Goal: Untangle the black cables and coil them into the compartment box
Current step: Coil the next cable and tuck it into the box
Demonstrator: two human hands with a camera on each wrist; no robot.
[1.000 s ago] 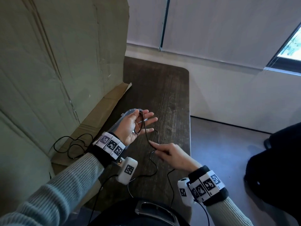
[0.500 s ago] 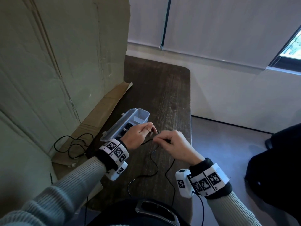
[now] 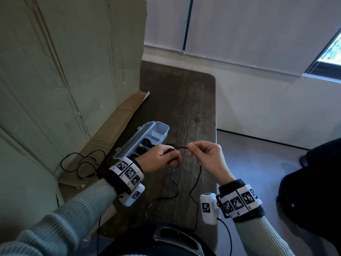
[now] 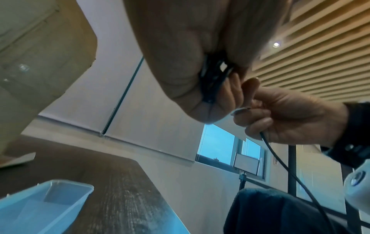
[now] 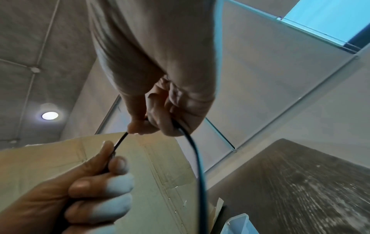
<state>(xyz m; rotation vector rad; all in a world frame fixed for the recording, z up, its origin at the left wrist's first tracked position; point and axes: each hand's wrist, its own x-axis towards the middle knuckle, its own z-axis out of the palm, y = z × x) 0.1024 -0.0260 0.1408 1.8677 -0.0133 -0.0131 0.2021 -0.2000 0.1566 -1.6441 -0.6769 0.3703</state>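
A thin black cable runs taut between my two hands above the dark table. My left hand grips a small bundle of its loops in curled fingers. My right hand pinches the cable a short way to the right. Two loose strands hang from the hands and trail over the table toward me. The clear compartment box lies open just left of my left hand, with coiled black cable in its compartments. Another black cable lies tangled on the cardboard flap at the left.
A tall cardboard sheet stands along the table's left side, its flap lying under the box. The table's right edge drops to the floor. A dark bag or seat sits at the right.
My left hand has turned palm down and closed round the cable loops. My right hand rose from the table and now pinches the cable, a short length stretched between both hands.
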